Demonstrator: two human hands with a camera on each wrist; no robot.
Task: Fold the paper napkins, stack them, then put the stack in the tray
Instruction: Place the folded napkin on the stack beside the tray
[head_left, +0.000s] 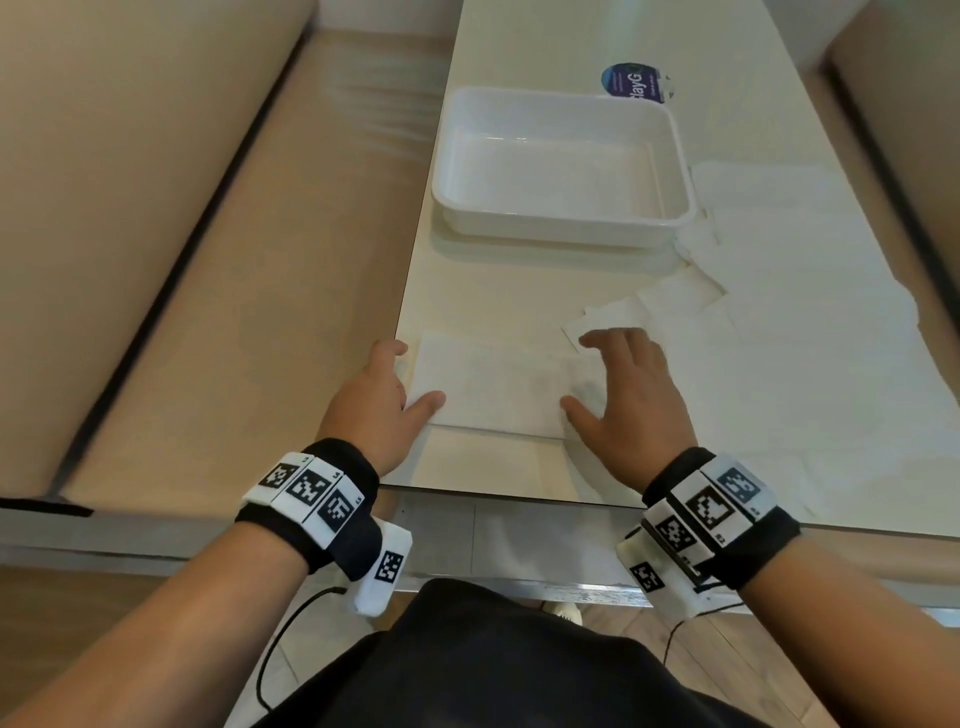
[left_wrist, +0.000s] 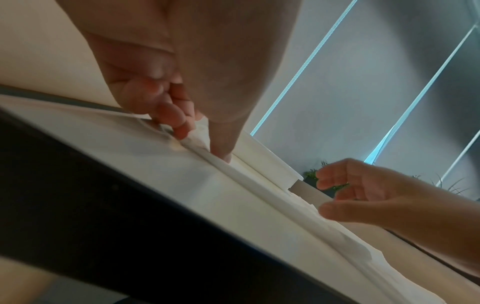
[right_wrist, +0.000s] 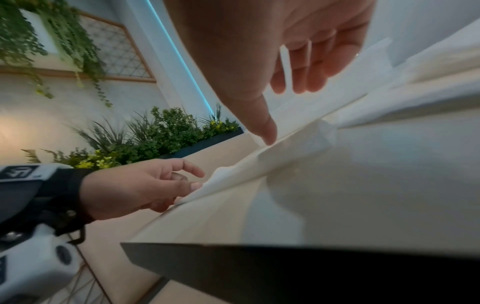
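table (head_left: 519, 291): pale top, everything sits on it
loose napkins (head_left: 810, 332): heaped at the right, unfolded yet I'd guess
tray (head_left: 563, 226): white, nothing in it, parked just behind the work spot
napkin (head_left: 493, 389): flat at the near-left edge, between both hands
right hand (head_left: 626, 387): fingers spread and relaxed, thumb tip pressing the napkin down
left hand (head_left: 382, 392): fingers curled, pinching the napkin's left edge, probably to fold it

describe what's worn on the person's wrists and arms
Both forearms are bare, no sleeves. Each wrist carries a black band faced with white blocks printed with black square codes, plus a white camera unit beneath. A thin black cable trails from each.
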